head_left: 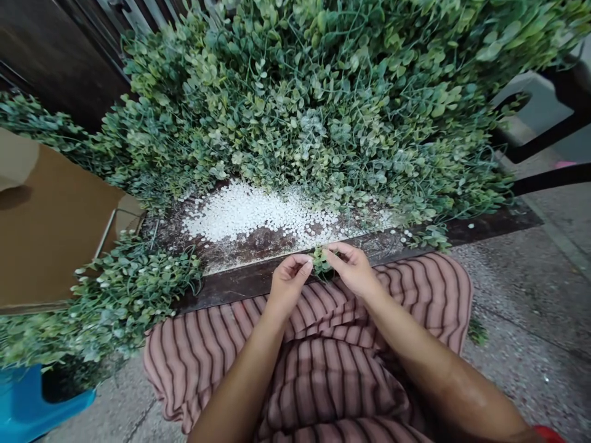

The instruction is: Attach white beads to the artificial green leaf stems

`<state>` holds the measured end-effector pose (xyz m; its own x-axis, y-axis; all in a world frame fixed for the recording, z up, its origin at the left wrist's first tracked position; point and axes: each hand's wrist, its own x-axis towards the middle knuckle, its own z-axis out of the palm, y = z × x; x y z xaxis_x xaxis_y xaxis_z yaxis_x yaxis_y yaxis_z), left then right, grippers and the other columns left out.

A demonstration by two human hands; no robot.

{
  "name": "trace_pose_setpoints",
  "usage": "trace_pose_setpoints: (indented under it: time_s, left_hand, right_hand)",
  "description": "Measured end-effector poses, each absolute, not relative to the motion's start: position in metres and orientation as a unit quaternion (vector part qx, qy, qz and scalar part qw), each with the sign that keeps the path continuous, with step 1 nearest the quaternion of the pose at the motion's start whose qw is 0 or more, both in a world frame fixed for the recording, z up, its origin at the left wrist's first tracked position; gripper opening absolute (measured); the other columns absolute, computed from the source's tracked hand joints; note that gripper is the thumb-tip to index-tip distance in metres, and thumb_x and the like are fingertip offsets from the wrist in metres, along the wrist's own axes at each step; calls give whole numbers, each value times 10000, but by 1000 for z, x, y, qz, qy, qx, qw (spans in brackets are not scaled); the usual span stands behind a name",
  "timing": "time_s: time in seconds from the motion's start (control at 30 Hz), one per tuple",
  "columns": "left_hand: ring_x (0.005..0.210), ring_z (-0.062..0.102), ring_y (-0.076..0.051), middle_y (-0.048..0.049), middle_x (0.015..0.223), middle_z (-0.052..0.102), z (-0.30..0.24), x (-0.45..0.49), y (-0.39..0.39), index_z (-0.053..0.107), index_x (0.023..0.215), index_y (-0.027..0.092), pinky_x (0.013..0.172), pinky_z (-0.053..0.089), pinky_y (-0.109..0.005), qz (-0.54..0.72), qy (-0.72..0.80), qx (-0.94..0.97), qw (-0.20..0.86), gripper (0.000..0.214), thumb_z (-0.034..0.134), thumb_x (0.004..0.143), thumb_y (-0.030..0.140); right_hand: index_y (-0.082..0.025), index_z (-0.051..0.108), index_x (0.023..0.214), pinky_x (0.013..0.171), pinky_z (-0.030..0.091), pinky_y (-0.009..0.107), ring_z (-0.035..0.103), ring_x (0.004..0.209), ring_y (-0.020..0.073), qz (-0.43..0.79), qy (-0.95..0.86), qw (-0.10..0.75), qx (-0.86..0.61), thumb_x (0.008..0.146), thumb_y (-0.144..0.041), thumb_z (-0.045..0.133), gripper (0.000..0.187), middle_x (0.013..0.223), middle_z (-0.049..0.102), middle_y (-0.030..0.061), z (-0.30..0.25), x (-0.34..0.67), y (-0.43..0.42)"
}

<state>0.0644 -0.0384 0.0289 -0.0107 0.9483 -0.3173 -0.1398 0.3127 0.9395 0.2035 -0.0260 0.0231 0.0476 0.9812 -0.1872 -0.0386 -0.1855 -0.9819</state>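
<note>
Between my two hands is a small green artificial leaf sprig, held just above my lap at the table's front edge. My left hand pinches it from the left with thumb and forefinger; a tiny white bit may be at those fingertips, too small to make out. From the right, my right hand pinches the sprig's leaves. Just beyond my hands a spread of small white beads lies on the dark tabletop. A big heap of artificial greenery rises behind the beads.
At the left, a cardboard box stands beside a smaller pile of sprigs, some with white beads on them. A blue plastic stool is at the lower left. Striped cloth covers my lap. Dark metal bars stand at the right.
</note>
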Motion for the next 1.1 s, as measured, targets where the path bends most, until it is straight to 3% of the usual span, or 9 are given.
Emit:
trace_pose_setpoints:
  time_s: [0.13, 0.27, 0.37, 0.47, 0.6, 1.1]
  left_hand:
    - [602, 497, -81, 14, 656, 600, 23, 61, -39, 637, 703, 163, 642, 426, -228, 472, 559, 319, 602, 227, 713, 592, 346]
    - [568, 478, -65, 29, 642, 582, 18, 60, -40, 644, 746, 170, 574, 395, -201, 473, 571, 276, 612, 241, 708, 597, 348]
    - [646, 541, -92, 6, 709, 623, 18, 57, -39, 646, 745, 166, 637, 432, -221, 466, 584, 311, 588, 209, 687, 619, 327]
    - [742, 583, -124, -17, 762, 654, 21, 51, -38, 648, 736, 158, 755, 453, -261, 487, 600, 358, 524, 172, 675, 628, 290]
    - [708, 592, -127, -16, 739, 659, 26, 46, -38, 650, 748, 156, 745, 469, -278, 490, 603, 363, 513, 178, 676, 621, 278]
    - [737, 608, -134, -30, 784, 679, 33, 51, -54, 669, 793, 152, 732, 480, -265, 446, 587, 408, 539, 154, 638, 674, 245]
  right_hand:
    - [-197, 606, 731, 673, 469, 301, 560, 672, 150, 581, -354, 516, -521, 639, -496, 667, 318, 726, 612, 18, 31, 202, -28]
    - [-193, 558, 688, 627, 445, 262, 506, 601, 115, 595, -379, 512, -489, 722, -506, 593, 316, 643, 544, -9, 39, 200, -32]
    - [-185, 512, 611, 593, 411, 243, 461, 577, 109, 571, -472, 465, -485, 765, -497, 545, 350, 591, 501, -15, 40, 195, -37]
    - [-181, 545, 660, 590, 402, 246, 468, 590, 120, 542, -539, 419, -490, 774, -439, 543, 282, 606, 519, -9, 35, 189, -41]
    - [-176, 568, 677, 641, 411, 263, 507, 641, 136, 509, -585, 407, -483, 804, -331, 493, 214, 636, 548, 6, 27, 183, -43]
    - [-175, 539, 557, 542, 385, 227, 459, 522, 99, 612, -470, 405, -490, 724, -281, 507, 200, 524, 510, -26, 30, 175, -48]
